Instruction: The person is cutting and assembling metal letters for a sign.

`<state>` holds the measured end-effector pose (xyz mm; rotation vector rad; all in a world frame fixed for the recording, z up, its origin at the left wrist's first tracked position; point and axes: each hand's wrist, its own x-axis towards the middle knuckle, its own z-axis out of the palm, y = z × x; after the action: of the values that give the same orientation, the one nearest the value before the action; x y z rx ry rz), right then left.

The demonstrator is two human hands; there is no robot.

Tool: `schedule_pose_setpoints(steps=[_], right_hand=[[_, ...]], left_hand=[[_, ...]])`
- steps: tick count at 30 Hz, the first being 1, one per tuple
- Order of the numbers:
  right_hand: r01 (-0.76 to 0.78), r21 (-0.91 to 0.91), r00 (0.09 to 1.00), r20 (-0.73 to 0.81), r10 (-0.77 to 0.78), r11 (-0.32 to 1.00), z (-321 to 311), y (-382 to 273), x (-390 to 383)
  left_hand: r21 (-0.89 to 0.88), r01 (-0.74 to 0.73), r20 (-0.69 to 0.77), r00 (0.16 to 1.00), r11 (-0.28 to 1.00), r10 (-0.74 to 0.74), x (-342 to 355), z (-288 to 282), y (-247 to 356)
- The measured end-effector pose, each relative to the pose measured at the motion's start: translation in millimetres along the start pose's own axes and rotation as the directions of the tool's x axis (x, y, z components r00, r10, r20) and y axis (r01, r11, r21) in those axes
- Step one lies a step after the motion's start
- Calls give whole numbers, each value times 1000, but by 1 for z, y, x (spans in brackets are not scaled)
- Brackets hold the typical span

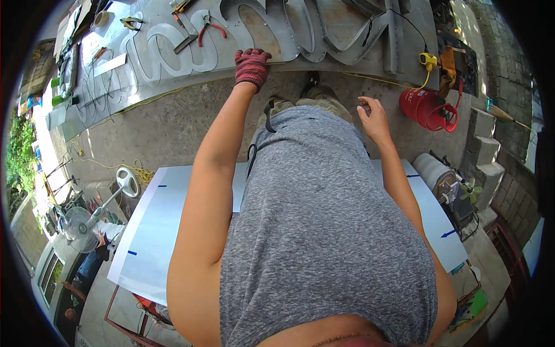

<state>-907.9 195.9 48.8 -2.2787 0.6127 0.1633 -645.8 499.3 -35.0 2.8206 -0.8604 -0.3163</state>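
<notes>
My left hand (252, 68), in a red-and-black knit glove, rests at the near edge of the grey work table (422, 40), its fingers apart and slightly bent. Metal outlines of script letters (365, 41) and traced pale ones (155, 55) lie on top. Beyond that hand are red-handled pliers (211, 29) and a metal square (186, 40). My bare right hand (373, 118) hangs open beside my grey shirt, with nothing in it. Behind me, partly hidden by my body, lies a large white sheet (150, 231) with blue marks.
A red gas cylinder (422, 110) lies at right, near a yellow tool (428, 61), concrete blocks (485, 144) and a machine (439, 185). At left are a fan (81, 228), loose yellow cords (139, 173) and another person's jeans-clad legs (89, 263).
</notes>
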Motion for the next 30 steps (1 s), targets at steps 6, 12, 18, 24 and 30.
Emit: schedule_pose_setpoints(steps=[6,12,18,24,30], right_hand=[[-144,17,988,-58,144,989,15,29,-46],[-265,6,964,-30,265,964,26,53,-56],[-514,5,856,66,513,858,43,145,-86],[-634,42,773,75,630,772,45,153,-106],[-494,70,863,156,480,866,49,139,-55]], left_hand=[[135,-70,174,984,988,46,10,2,-3],[25,-14,-7,1000,1000,15,-8,-6,-1],[-169,13,-261,964,986,-57,-78,-10,-9],[-258,207,-41,974,944,-225,-137,29,-22],[-595,770,669,634,231,-388,-187,122,-105]])
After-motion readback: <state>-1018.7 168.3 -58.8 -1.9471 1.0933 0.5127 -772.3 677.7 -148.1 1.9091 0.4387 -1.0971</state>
